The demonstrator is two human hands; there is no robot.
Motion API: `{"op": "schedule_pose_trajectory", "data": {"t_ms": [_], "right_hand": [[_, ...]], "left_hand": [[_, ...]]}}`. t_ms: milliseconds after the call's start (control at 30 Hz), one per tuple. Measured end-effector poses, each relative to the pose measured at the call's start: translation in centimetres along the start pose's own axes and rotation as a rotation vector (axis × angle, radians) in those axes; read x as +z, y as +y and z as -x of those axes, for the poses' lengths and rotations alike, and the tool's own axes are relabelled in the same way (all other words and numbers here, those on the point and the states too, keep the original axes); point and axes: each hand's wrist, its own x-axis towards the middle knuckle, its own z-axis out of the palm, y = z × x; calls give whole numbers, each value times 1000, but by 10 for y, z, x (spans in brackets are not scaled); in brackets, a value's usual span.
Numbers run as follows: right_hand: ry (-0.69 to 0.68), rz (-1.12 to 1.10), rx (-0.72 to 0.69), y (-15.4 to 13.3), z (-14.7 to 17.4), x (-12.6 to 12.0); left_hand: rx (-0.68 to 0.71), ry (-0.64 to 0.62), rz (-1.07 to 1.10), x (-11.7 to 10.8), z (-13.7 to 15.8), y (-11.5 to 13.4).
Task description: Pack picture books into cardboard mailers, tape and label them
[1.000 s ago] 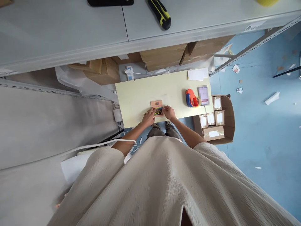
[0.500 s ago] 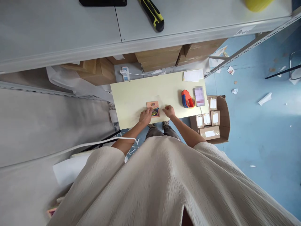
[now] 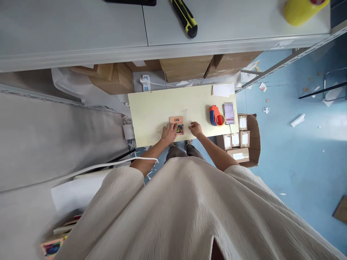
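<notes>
On the pale yellow table [image 3: 151,108] lies a small flat orange-pink pack [image 3: 176,119] with a colourful picture; whether it is a box or a booklet I cannot tell. My left hand [image 3: 169,132] holds its left side, fingers over the top, covering part of the picture. Just right of the pack, and apart from it, my right hand [image 3: 195,128] is closed with thumb and fingers together. Anything in that pinch is too small to make out. Farther right stands a red and blue tape dispenser [image 3: 215,115], beside a blurred-out purple item [image 3: 229,112].
White paper [image 3: 222,90] lies at the table's back right. A carton [image 3: 255,141] of taped boxes stands right of the table. Above the far edge runs a grey shelf [image 3: 108,32] with a utility knife [image 3: 185,18] and a yellow roll [image 3: 300,12]. A white cable [image 3: 108,164] crosses at left.
My view has shifted slightly. The left hand's fingers reach a little farther over the pack. The right hand stays closed in nearly the same place beside it.
</notes>
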Motion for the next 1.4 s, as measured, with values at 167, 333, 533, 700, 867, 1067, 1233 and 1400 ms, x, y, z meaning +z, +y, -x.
{"op": "schedule_pose_trajectory", "data": {"t_ms": [167, 333, 533, 700, 867, 1067, 1233, 1400], "right_hand": [[15, 35, -29, -1, 1, 1], [32, 51, -20, 1, -2, 3], [51, 50, -35, 3, -5, 3], [44, 73, -12, -2, -1, -1], [46, 108, -26, -13, 8, -1], [-58, 138, -179, -33, 19, 15], [-135, 194, -241, -44, 19, 44], [-142, 260, -239, -47, 14, 68]], "left_hand": [[142, -16, 36, 7, -11, 6], [132, -33, 60, 15, -16, 6], [171, 25, 26, 12, -15, 11], [189, 41, 18, 7, -16, 5], [219, 66, 98, 9, -12, -9], [-8, 197, 357, 26, 0, -28], [-17, 196, 582, 41, 5, -49], [13, 211, 681, 48, 6, -53]]}}
